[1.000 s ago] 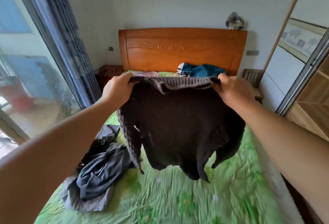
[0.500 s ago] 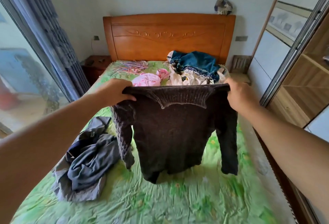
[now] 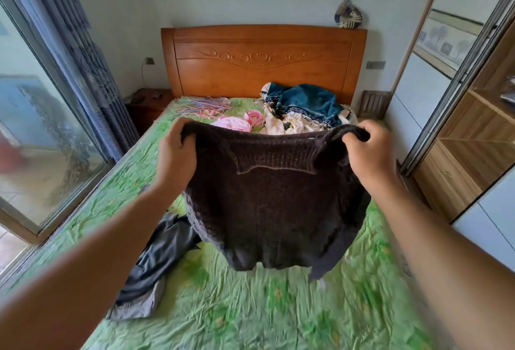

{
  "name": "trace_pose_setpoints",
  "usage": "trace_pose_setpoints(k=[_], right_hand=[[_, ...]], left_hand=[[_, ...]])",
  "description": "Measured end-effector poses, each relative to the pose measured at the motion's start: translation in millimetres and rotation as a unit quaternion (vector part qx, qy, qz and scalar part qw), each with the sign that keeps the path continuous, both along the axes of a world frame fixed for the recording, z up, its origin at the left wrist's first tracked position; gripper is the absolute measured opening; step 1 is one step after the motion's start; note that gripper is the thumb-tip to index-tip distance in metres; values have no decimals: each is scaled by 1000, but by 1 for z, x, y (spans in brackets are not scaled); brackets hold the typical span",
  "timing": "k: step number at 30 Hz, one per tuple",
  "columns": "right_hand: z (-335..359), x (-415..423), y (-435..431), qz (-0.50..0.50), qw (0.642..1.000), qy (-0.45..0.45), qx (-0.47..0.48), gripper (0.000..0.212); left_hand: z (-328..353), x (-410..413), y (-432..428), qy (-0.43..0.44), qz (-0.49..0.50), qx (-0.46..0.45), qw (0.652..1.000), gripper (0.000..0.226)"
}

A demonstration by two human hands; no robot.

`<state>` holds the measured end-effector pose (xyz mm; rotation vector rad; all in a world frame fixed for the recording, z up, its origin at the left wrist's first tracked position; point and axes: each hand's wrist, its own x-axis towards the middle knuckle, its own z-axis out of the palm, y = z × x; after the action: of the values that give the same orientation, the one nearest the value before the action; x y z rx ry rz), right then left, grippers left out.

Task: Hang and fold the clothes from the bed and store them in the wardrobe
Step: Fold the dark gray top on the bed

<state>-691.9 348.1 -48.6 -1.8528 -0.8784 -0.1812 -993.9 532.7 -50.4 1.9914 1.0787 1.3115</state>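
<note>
A dark brown knitted sweater (image 3: 276, 210) hangs in the air over the bed (image 3: 250, 316), its ribbed collar facing me. My left hand (image 3: 175, 154) grips its left shoulder and my right hand (image 3: 367, 152) grips its right shoulder. The hem hangs just above the green sheet. A grey garment (image 3: 156, 263) lies crumpled on the bed below my left forearm. Near the headboard lie a pink garment (image 3: 237, 122), a teal and white pile of clothes (image 3: 303, 107) and a bunch of thin coloured hangers (image 3: 203, 104).
The wardrobe (image 3: 471, 138) stands at the right with its sliding door open onto wooden shelves. A glass window and blue curtain (image 3: 83, 71) line the left side. A dark nightstand (image 3: 147, 104) sits left of the wooden headboard (image 3: 262, 60).
Both hands have brought the sweater closer to me, with the sleeves now tucked behind its body. The camera has tilted, and more of the clothes near the headboard show.
</note>
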Motion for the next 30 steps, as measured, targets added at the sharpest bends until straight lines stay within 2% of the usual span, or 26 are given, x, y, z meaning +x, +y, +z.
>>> trace_pose_setpoints(k=[4,9,12,15,16,19,21,24,26,30], right_hand=[[34,-5,-16,6,996,-77,44,15],[72,2,-27,10,986,-154,66,12],[83,9,-16,19,981,-189,44,8],[66,28,5,9,984,-174,-30,24],[54,37,15,4,985,-158,-66,27],[1,66,43,34,976,-94,-194,24],[-42,77,58,83,961,-46,-259,22],[-109,85,74,125,938,21,-321,28],[-152,89,81,140,921,61,-359,40],[-227,100,104,169,907,30,-384,49]], left_hand=[[41,-10,-16,-44,13,94,995,18],[80,-20,-12,-38,40,173,983,11],[94,-11,4,-22,39,184,982,12],[81,3,32,37,23,148,988,7],[68,8,45,65,16,131,989,13],[13,21,78,151,-33,62,986,29],[-32,28,95,186,-72,-5,980,31],[-99,35,116,244,-94,-101,960,26],[-142,39,128,284,-102,-146,942,33],[-218,51,156,341,-124,-185,913,47]])
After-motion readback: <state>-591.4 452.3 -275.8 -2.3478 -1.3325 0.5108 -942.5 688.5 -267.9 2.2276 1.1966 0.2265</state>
